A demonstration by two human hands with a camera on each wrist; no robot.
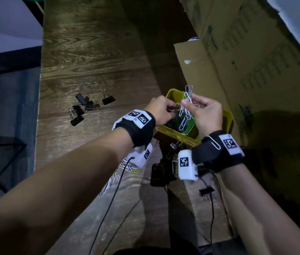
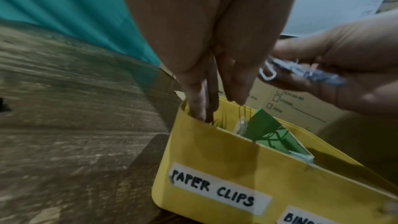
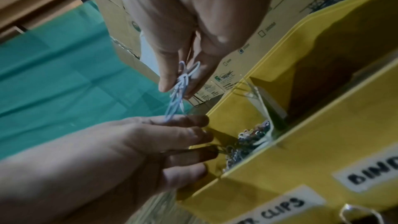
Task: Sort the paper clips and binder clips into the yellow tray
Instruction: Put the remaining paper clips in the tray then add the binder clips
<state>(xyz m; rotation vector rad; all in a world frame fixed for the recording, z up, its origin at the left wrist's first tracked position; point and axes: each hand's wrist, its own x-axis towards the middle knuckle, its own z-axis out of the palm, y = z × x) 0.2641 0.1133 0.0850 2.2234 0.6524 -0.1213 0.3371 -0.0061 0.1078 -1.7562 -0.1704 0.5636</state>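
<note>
Yellow plastic forms the tray [image 1: 227, 118], which sits on the wooden counter [image 1: 94, 57] against a stack of cardboard boxes [image 1: 252, 57]. Handwritten labels on its front wall read "PAPER CLIPS" [image 2: 213, 188] and, partly cut off, one starting "BIND". Both hands meet right above the tray. The right hand [image 1: 206, 115] pinches a bunch of white and pale blue paper clips [image 1: 187, 109] between thumb and fingers, and part of the bunch hangs down over the paper clip compartment. The left hand [image 1: 161, 111] has its fingers curled at the lower end of that bunch, with fingertips [image 2: 197, 108] dipping past the tray's rim; it seems to pinch a thin wire clip, though blur keeps that uncertain. Inside the tray, a heap of paper clips [image 3: 247, 144] lies in the labelled compartment beside a green card divider [image 2: 273, 132]. Left of the tray, well apart from it, a group of black binder clips [image 1: 88, 107] lies on the counter. More binder clips [image 1: 207, 191] and loose paper clips [image 1: 112, 177] lie just in front of the tray, under the wrists. One paper clip [image 1: 214, 142] rests on the right wristband [image 1: 217, 151].
</note>
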